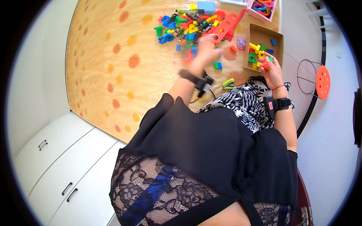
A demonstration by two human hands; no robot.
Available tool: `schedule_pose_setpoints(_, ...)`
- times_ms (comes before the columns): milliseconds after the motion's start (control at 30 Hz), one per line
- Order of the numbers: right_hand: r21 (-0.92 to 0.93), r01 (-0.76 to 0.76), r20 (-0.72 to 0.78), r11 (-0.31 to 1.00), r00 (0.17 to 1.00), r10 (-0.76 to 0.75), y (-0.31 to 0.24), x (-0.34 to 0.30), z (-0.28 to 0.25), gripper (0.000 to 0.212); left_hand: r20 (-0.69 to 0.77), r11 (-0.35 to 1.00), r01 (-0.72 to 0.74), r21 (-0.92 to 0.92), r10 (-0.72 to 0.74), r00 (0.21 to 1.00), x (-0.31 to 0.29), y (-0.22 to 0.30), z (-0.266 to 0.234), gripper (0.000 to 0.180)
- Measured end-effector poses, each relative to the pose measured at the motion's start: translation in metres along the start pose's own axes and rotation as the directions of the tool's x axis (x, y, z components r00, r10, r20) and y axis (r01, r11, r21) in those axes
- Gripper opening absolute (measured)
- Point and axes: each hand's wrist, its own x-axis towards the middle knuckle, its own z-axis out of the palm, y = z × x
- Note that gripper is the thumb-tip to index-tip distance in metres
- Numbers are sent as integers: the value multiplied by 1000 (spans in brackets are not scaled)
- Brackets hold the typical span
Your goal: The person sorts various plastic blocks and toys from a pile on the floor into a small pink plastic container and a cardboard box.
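My left hand [206,51] is smeared by motion at the near edge of a pile of plastic building toys [184,28], so its grip is unclear. Just beyond its fingers lies a red strip with holes [227,28]; whether they touch it I cannot tell. My right hand [273,72] pinches small red and green toy pieces [266,64] over the near right part of an open cardboard box [279,45]. In the box lie a yellow bolt-shaped piece [255,47], a green triangular piece [252,57] and several small blocks.
A pink box of coloured rings [257,15] stands behind the cardboard box. A purple-pink sharpener-like item [241,43], a green-blue brick [218,65] and a lime-green stapler-like item [228,83] lie on the patterned table [102,64]. An orange round seat [322,82] is off to the right.
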Motion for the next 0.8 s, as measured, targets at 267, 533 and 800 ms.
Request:
schedule_pose_setpoints(267,-187,92,-114,978,987,-114,9,23,-43,31,287,850,519,-87,-478,830,-38,-52,-44,70)
schedule_pose_setpoints(533,-175,105,-147,979,980,-132,-9,1,-28,30,232,897,260,-358,-184,955,-11,-45,-3,42)
schedule_pose_setpoints(800,-156,-19,-54,988,999,10,0,-8,-36,24,341,788,492,-371,-377,861,-33,-4,-76,34)
